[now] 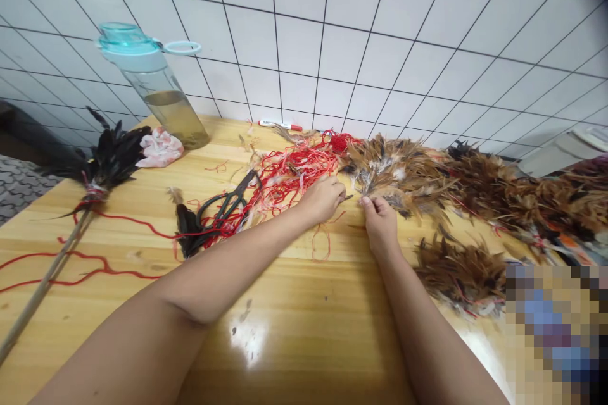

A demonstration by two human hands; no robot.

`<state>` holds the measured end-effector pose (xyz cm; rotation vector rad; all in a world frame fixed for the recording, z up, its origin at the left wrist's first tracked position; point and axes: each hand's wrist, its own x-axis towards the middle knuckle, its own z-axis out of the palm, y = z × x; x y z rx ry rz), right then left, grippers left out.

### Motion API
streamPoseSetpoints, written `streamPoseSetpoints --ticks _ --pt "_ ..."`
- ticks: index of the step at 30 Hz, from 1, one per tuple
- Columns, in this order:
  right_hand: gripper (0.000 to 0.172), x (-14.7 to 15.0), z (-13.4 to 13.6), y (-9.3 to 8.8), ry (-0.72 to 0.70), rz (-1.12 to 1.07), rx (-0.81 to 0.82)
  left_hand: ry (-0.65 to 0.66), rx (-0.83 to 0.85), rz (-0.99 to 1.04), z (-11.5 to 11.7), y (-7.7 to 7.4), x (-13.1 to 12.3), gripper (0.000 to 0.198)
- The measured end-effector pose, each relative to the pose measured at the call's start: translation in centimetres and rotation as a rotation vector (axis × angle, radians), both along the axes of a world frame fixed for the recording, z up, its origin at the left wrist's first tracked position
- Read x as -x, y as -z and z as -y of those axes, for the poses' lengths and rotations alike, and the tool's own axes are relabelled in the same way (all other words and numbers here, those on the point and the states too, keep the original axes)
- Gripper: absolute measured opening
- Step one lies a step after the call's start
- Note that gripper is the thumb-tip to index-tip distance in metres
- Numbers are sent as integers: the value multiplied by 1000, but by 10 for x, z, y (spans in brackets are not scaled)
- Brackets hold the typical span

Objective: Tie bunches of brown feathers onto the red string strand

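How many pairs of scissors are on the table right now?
1: black-handled scissors lying among the red string, left of the left hand. Others could be hidden under the string or feathers.

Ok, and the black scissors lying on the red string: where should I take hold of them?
Take the black scissors by their finger loops, coming from the near side and above. The loops seem to point toward you, with the blades running away up the table. Tangled red string lies around them, so it may snag.
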<state>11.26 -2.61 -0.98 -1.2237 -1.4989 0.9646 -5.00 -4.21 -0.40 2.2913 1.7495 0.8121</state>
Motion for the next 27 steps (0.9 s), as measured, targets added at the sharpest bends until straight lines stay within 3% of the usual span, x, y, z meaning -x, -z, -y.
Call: streamPoseSetpoints --ticks 10,13,18,27 --pt "27 -2 -1 5 14 74 -60 93 102 -15 6 -22 11 18" --pt "26 -2 -1 6 16 120 -92 104 26 -63 8 -27 9 15" --pt "27 -2 0 3 34 99 -83 105 -121 -83 9 -23 7 18" --pt "26 -3 1 2 43 87 -70 45 21 -175 9 -10 -7 12"
